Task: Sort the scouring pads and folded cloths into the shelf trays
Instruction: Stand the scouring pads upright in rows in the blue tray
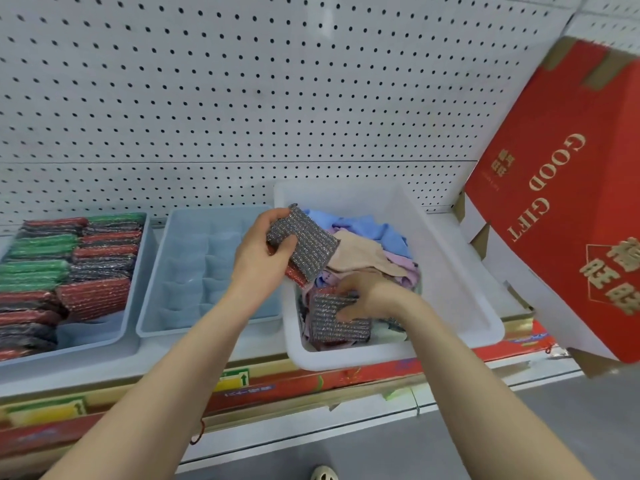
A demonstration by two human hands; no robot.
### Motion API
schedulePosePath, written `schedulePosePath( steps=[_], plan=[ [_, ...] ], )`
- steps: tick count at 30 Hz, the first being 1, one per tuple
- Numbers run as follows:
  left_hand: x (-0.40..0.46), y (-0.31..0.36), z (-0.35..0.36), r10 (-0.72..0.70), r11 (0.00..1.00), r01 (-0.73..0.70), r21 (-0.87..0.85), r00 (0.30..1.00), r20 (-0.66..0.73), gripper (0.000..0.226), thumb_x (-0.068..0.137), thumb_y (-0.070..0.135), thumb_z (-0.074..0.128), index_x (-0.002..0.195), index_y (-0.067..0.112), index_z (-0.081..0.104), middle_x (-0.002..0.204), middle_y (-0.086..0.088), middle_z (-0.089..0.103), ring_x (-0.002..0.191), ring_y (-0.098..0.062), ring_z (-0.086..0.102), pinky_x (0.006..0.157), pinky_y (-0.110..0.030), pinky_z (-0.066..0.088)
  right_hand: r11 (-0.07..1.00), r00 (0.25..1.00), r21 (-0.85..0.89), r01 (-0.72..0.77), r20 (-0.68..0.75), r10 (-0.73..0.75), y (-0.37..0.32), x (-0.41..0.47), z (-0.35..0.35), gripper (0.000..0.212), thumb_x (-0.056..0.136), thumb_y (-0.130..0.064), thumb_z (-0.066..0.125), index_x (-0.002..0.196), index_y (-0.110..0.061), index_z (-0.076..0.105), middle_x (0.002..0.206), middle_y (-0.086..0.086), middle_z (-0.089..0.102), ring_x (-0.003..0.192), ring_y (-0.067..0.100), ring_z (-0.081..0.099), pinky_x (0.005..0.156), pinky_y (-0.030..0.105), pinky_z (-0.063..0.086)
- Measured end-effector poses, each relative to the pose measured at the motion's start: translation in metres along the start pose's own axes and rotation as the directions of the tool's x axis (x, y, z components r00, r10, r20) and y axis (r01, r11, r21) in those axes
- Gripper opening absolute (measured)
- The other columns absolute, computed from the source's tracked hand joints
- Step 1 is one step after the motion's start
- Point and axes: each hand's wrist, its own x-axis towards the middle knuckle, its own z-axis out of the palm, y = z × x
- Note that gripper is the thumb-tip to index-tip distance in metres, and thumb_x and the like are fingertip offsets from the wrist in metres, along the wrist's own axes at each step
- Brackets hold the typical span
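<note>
Left hand (pixel 263 247) pinches a silver scouring pad (pixel 304 245) stacked on a red one above the white bin (pixel 460 278), the pad tray (pixel 135 271) lying leftward, while right hand (pixel 367 296) curls onto another silver pad (pixel 332 322) in the bin.

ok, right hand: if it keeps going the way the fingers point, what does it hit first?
The right hand points left and down into the white bin, fingers already on a silver scouring pad. Pushing on, it would likely press that pad toward the bin's left wall; depth there is unclear.
</note>
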Motion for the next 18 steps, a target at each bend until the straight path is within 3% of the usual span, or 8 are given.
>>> schedulePosePath(
  steps=[5,7,9,11,12,15,16,18],
  plan=[
    [-0.003,-0.001,-0.008,0.02,0.999,-0.019,0.031,0.999,-0.038,0.04,0.089,0.017,0.062,0.121,0.041,0.053,0.116,0.005,0.066,0.103,-0.02,0.063,0.095,-0.045,0.051,0.999,0.999,-0.005,0.031,0.03,-0.031,-0.002,0.012,0.003,0.046,0.075,-0.027,0.083,0.116,-0.017,0.066,0.116,0.001,0.063,0.103,0.02,0.058,0.081,0.025,0.045],
    [-0.002,-0.002,-0.011,0.044,0.998,-0.041,0.051,0.997,-0.063,0.042,0.091,0.014,0.061,0.121,0.042,0.052,0.118,0.005,0.064,0.105,-0.019,0.061,0.096,-0.042,0.05,0.992,0.998,0.126,0.03,-0.052,-0.023,0.006,0.007,-0.005,0.033,0.073,-0.024,0.084,0.1,-0.022,0.066,0.099,-0.005,0.062,0.088,0.015,0.058,0.071,0.016,0.044],
    [0.0,-0.001,-0.013,0.058,0.996,-0.053,0.068,0.995,-0.084,0.043,0.092,0.013,0.059,0.123,0.041,0.052,0.121,0.001,0.062,0.104,-0.018,0.06,0.094,-0.038,0.049,0.934,0.982,0.356,0.024,-0.184,0.045,0.014,0.0,-0.02,0.026,0.076,-0.025,0.081,0.095,-0.021,0.063,0.089,-0.002,0.061,0.079,0.017,0.057,0.069,0.021,0.045],
    [0.002,0.0,-0.011,0.066,0.993,-0.055,0.107,0.992,-0.11,0.044,0.093,0.012,0.057,0.129,0.036,0.051,0.124,-0.003,0.056,0.097,-0.008,0.057,0.088,-0.027,0.044,0.737,0.937,0.668,0.099,-0.311,0.157,0.02,-0.007,-0.041,0.026,0.082,-0.02,0.076,0.103,-0.016,0.061,0.098,0.012,0.065,0.078,0.026,0.064,0.066,0.033,0.055],
    [0.003,0.002,-0.009,0.066,0.99,-0.05,0.128,0.99,-0.123,0.043,0.094,0.012,0.056,0.132,0.032,0.05,0.124,-0.004,0.052,0.093,-0.002,0.054,0.084,-0.021,0.039,0.601,0.916,0.784,0.156,-0.342,0.21,0.02,-0.011,-0.052,0.025,0.086,-0.018,0.073,0.106,-0.015,0.059,0.103,0.015,0.065,0.076,0.024,0.067,0.059,0.028,0.055],
    [0.007,0.009,0.005,0.009,0.994,0.0,0.106,0.997,-0.078,0.036,0.096,0.028,0.054,0.132,0.029,0.051,0.126,-0.007,0.051,0.097,-0.007,0.053,0.091,-0.022,0.039,0.234,0.907,0.915,0.328,-0.374,0.193,0.011,-0.014,-0.07,0.025,0.09,-0.011,0.068,0.112,-0.011,0.055,0.101,0.013,0.067,0.071,0.017,0.071,0.06,0.028,0.057],
    [0.007,0.014,0.011,-0.045,0.998,0.046,0.048,0.999,-0.018,0.038,0.093,0.043,0.054,0.129,0.031,0.051,0.128,-0.006,0.053,0.105,-0.011,0.056,0.097,-0.03,0.044,0.19,0.917,0.922,0.338,-0.368,0.153,0.006,-0.013,-0.07,0.029,0.089,-0.011,0.069,0.113,-0.01,0.055,0.101,0.014,0.068,0.073,0.019,0.071,0.064,0.031,0.058],
    [0.005,0.022,0.023,-0.106,0.992,0.111,-0.055,0.99,0.087,0.055,0.079,0.061,0.059,0.123,0.029,0.053,0.125,-0.002,0.059,0.111,-0.016,0.06,0.098,-0.042,0.049,0.28,0.939,0.913,0.297,-0.333,0.089,-0.002,-0.006,-0.063,0.032,0.085,-0.015,0.074,0.112,-0.011,0.057,0.102,0.015,0.07,0.08,0.023,0.071,0.072,0.038,0.06]
  ],
)
